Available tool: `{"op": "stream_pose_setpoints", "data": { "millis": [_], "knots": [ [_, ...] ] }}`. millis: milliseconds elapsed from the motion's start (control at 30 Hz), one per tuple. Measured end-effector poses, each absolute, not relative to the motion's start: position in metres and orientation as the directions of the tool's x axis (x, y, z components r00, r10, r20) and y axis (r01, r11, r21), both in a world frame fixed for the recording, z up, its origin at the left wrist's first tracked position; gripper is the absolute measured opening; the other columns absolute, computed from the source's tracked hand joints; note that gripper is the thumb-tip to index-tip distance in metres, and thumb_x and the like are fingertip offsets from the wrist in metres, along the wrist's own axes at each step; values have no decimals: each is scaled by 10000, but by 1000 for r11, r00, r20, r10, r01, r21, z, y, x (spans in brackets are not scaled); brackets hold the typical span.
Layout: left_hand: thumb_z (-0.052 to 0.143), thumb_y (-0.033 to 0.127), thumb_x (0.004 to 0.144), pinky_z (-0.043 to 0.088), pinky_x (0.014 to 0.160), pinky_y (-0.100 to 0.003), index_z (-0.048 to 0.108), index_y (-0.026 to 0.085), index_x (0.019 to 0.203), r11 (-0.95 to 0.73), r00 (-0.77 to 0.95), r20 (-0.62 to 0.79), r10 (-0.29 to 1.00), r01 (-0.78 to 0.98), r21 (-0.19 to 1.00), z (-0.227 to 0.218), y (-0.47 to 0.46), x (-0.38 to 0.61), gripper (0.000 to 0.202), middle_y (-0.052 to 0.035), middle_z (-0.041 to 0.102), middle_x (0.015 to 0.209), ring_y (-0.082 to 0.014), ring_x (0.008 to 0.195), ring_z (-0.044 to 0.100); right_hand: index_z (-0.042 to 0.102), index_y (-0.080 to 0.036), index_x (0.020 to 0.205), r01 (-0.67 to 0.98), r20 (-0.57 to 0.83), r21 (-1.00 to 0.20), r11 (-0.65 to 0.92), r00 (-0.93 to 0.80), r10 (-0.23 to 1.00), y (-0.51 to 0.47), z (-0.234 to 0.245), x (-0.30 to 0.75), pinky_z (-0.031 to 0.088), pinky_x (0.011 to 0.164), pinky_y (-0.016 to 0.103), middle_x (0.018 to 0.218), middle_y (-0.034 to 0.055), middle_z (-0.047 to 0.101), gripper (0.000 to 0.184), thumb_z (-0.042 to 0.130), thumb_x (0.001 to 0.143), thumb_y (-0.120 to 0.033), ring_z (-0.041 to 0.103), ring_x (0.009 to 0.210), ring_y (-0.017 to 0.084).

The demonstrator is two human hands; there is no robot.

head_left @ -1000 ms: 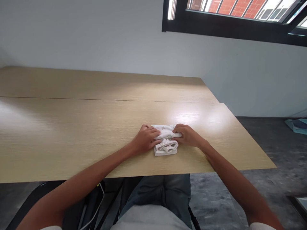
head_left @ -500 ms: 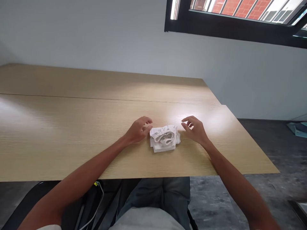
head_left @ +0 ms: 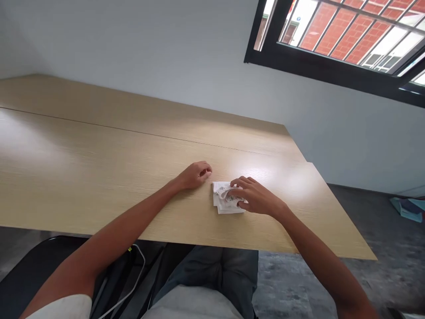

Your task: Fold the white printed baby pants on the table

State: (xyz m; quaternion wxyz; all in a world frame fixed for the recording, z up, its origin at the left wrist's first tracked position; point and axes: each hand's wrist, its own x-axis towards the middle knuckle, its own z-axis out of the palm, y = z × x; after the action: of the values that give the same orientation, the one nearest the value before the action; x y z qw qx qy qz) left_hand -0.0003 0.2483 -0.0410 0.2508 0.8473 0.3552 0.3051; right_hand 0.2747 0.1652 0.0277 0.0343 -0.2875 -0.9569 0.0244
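A small folded white cloth item [head_left: 219, 204] with a dark print lies on the wooden table, its top layer bunched up. Over its right part is my right hand [head_left: 257, 197], fingers bent and thumb low, gripping the bunched fabric. The fingertips partly cover the cloth, so how much they hold is hard to see. Just up and left of the cloth, my left hand [head_left: 195, 175] rests by the tabletop, apart from the fabric. Its fingers are curled in with the thumb close to the index finger, and nothing shows between them.
The light wooden table [head_left: 116, 177] has a seam across it and ends in a slanted edge at the right. A dark-framed window [head_left: 318, 66] is in the wall. Below the near edge are a black chair [head_left: 43, 261] and a white cable [head_left: 141, 270].
My right hand has moved left and down onto the cloth, whose raised, ruffled top now looks flatter. My left hand has curled further closed. The camera view has tilted.
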Motion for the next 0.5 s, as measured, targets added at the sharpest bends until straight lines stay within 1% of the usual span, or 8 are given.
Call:
{"op": "stream_pose_setpoints", "data": {
  "millis": [100,167,233,300,367,433,500],
  "knots": [
    [526,267,857,401,670,-281,659,139,849,-601,513,343,787,509,616,-45,265,-17,185,-42,614,801,-156,696,535,621,-173,1123,497,-70,137,857,-858,509,170,35,255,482,872,421,1206,101,592,354,611,809,-10,566,1066,270],
    [529,246,836,391,656,-278,665,136,819,-589,490,344,801,543,599,-46,270,-25,175,-43,615,774,-155,680,529,598,-155,1110,460,-113,215,861,-864,490,171,35,246,488,836,411,1147,98,610,366,559,795,28,581,1012,263],
    [534,220,825,390,654,-272,672,134,803,-581,474,345,810,571,580,-46,270,-28,164,-43,621,766,-153,683,532,584,-161,1122,448,-137,227,864,-864,484,170,34,242,494,811,400,1105,83,620,425,549,756,54,592,974,255],
    [551,192,817,394,662,-262,681,136,796,-573,466,339,818,596,563,-44,268,-28,143,-39,632,771,-149,701,543,583,-174,1133,449,-144,205,870,-865,480,169,33,244,502,807,398,1118,78,622,478,568,715,59,598,974,253],
    [580,169,808,404,676,-247,689,144,792,-557,459,320,829,619,554,-41,267,-27,113,-28,646,777,-141,719,557,588,-183,1145,450,-140,198,871,-867,479,171,32,247,510,819,412,1176,88,616,513,591,690,55,600,999,262],
    [609,159,805,417,690,-235,695,151,796,-526,439,295,849,642,558,-37,269,-30,87,-18,658,788,-134,731,570,592,-183,1168,449,-142,216,867,-864,483,175,34,246,514,855,447,1269,111,589,543,617,678,48,589,1061,291],
    [622,160,814,432,702,-240,692,147,803,-468,382,272,883,673,572,-32,272,-38,72,-20,663,806,-136,733,576,564,-169,1259,477,-164,218,851,-842,514,181,37,239,502,913,498,1368,147,538,626,668,673,24,560,1140,334]
  ]
}}
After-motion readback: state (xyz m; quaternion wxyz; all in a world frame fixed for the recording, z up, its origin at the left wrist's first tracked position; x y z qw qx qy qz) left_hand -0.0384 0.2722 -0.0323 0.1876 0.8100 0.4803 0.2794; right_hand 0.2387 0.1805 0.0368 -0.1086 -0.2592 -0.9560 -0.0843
